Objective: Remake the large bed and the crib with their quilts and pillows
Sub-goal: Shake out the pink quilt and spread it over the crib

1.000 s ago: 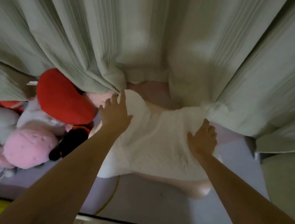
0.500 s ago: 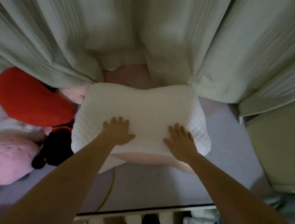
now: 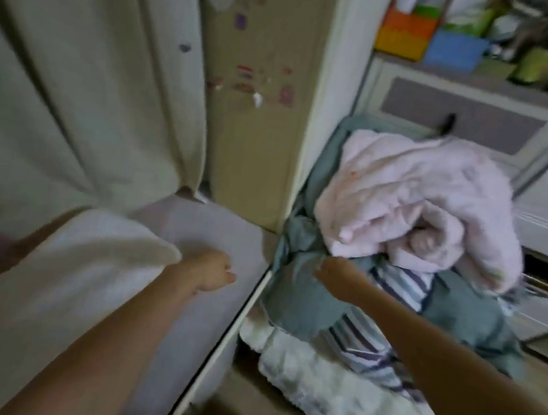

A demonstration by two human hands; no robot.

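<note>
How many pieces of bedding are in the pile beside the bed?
3 can be told apart: a bulky pale pink quilt on top, a grey-green cloth under it, and a blue-and-white striped cloth lower down. More may be hidden beneath.

I see a dim, evenly lit room with heavy motion blur throughout; both of my hands smear, and wide-angle distortion bends the edges.
</note>
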